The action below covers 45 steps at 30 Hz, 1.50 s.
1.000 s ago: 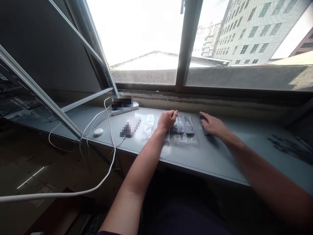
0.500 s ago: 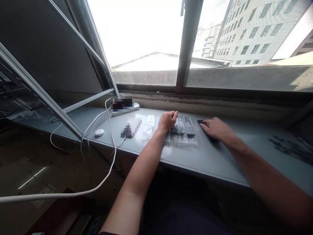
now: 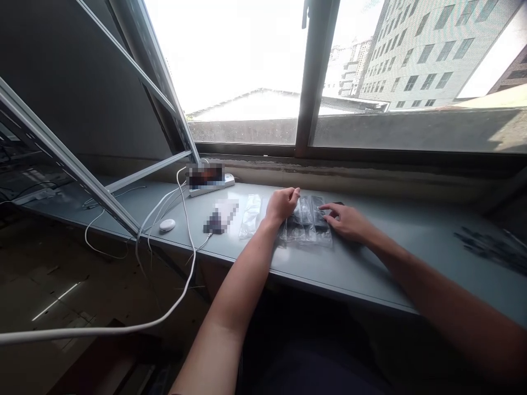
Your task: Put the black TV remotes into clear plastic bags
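Clear plastic bags (image 3: pixel 304 233) with dark flat pieces inside lie side by side on the grey table (image 3: pixel 370 280). My left hand (image 3: pixel 282 203) rests at their left part, closed with the thumb side up; whatever its fingers hold is hidden. My right hand (image 3: pixel 348 220) reaches over the right edge of the bags, thumb and forefinger apart, fingertips at the rightmost bag. Beneath that hand lies a black flat object (image 3: pixel 338 203), mostly covered. Left of my left hand is another clear bag (image 3: pixel 251 215) with pale contents.
A blurred-out device (image 3: pixel 221 215) with a cable and a round white object (image 3: pixel 167 225) lie to the left. Behind them is a white power strip (image 3: pixel 212 185). White cables (image 3: pixel 189 230) hang over the front edge by a metal frame (image 3: pixel 66 151). Dark strips (image 3: pixel 489 249) lie far right.
My right hand has moved left from the black flat object to the rightmost bag, its thumb and forefinger now apart. The left hand stays in place.
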### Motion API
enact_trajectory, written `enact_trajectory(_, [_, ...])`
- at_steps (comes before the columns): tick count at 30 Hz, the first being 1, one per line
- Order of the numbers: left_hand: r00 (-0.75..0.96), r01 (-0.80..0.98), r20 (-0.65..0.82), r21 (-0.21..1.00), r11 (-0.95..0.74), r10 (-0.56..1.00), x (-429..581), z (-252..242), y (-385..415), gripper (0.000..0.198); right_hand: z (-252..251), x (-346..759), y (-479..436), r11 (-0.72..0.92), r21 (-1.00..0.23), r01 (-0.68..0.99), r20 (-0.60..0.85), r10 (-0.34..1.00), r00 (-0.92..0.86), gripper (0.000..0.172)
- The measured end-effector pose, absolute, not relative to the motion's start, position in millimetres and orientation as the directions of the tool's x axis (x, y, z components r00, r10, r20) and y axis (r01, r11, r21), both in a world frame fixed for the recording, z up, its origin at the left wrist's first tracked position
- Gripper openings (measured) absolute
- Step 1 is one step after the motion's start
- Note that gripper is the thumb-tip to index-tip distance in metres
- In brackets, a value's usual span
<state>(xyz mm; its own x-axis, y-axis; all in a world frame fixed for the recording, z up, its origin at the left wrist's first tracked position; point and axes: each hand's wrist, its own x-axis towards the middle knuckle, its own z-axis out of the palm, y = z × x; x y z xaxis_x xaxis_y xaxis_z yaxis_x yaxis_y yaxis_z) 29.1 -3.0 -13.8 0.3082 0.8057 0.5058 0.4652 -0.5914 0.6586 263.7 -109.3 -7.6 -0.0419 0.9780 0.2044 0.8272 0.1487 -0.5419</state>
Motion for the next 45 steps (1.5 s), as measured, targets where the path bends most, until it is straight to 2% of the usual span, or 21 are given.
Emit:
enact_trajectory(10, [0.298,0.427,0.492,0.698,-0.575,0.818,29.7,-10.4,-6.3,0.044,10.2,263.0,-117.4,0.206,-0.584,0.785,0.432,0.898,0.086,0.029])
enact_trajectory(15, [0.337,0.284,0.385,0.828,-0.483,0.859,31.4,-9.3,-7.5,0.031,14.2,255.7,-123.8,0.313,-0.591,0.744,0.54,0.838,0.077,0.026])
enact_trajectory(17, [0.358,0.2,0.323,0.89,-0.41,0.876,33.2,-9.8,-6.5,0.044,14.8,251.0,-127.1,0.391,-0.593,0.704,0.578,0.815,0.033,0.025])
enact_trajectory(20, [0.364,0.074,0.235,0.957,-0.28,0.901,36.3,-11.3,-2.0,0.077,14.3,244.3,-132.3,0.503,-0.607,0.616,0.61,0.791,-0.045,0.024])
enact_trajectory(22, [0.333,-0.029,0.212,0.976,-0.214,0.919,37.6,-11.6,2.3,0.086,13.0,240.6,-134.8,0.546,-0.632,0.55,0.608,0.79,-0.085,0.024])
enact_trajectory(26, [0.288,-0.208,0.221,0.964,-0.165,0.932,35.7,-8.3,6.9,0.067,9.7,234.9,-133.9,0.496,-0.782,0.377,0.518,0.854,-0.049,0.03])
enact_trajectory(28, [0.269,-0.244,0.231,0.955,-0.166,0.935,33.3,-5.6,5.2,0.059,8.7,232.6,-130.9,0.368,-0.902,0.224,0.381,0.925,0.013,0.034])
enact_trajectory(30, [0.254,-0.249,0.246,0.951,-0.182,0.935,31.5,-3.9,1.6,0.061,8.5,231.1,-128.2,0.176,-0.984,0.006,0.176,0.984,-0.003,0.037])
enact_trajectory(32, [0.274,-0.211,0.285,0.95,-0.232,0.919,31.2,-3.9,-2.2,0.066,8.8,230.7,-127.0,-0.033,-0.983,-0.178,-0.011,0.992,-0.125,0.037])
enact_trajectory(33, [0.3,-0.182,0.307,0.948,-0.262,0.903,31.5,-4.5,-3.7,0.065,8.9,231.1,-127.0,-0.122,-0.968,-0.22,-0.08,0.978,-0.191,0.035])
enact_trajectory(36, [0.41,-0.098,0.34,0.939,-0.329,0.846,33.2,-6.7,-6.5,0.06,9.6,233.0,-129.4,-0.286,-0.935,-0.211,-0.218,0.931,-0.294,0.02])
enact_trajectory(38, [0.462,-0.06,0.334,0.936,-0.347,0.822,33.4,-7.1,-7.5,0.064,10.7,233.6,-131.7,-0.326,-0.921,-0.215,-0.251,0.916,-0.313,0.014])
enact_trajectory(45, [0.472,0.09,0.332,0.903,-0.419,0.817,28.8,-2.4,-12.9,0.069,15.6,229.5,-135.6,-0.303,-0.904,-0.3,-0.21,0.929,-0.306,0.008])
